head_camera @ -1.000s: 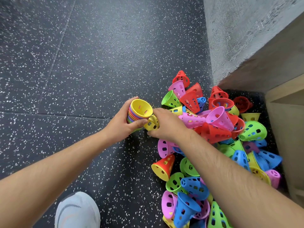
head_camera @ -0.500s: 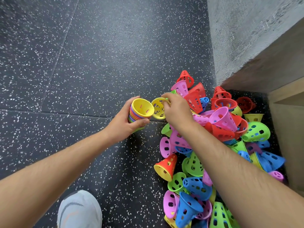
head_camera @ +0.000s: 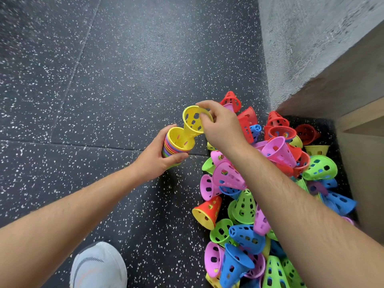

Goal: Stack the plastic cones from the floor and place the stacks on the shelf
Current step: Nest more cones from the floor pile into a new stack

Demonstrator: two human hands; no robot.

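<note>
My left hand (head_camera: 156, 157) grips a stack of nested cones (head_camera: 176, 144) of several colours, a yellow one innermost, its mouth facing up. My right hand (head_camera: 221, 125) pinches the wide rim of a loose yellow cone (head_camera: 192, 123). That cone's narrow tip dips into the mouth of the stack. A heap of loose perforated cones (head_camera: 255, 196) in red, pink, green, blue and yellow lies on the dark speckled floor (head_camera: 104, 90) to the right, partly hidden under my right forearm.
A grey textured wall (head_camera: 311, 38) rises at the upper right. A light wooden shelf unit (head_camera: 361, 129) stands at the right edge beside the heap. My white shoe (head_camera: 97, 267) is at the bottom left. Bare floor stretches to the left and far side.
My right hand lifted a yellow cone out of the heap, turned it tip down and brought it over the stack. The left hand kept holding the stack, almost still.
</note>
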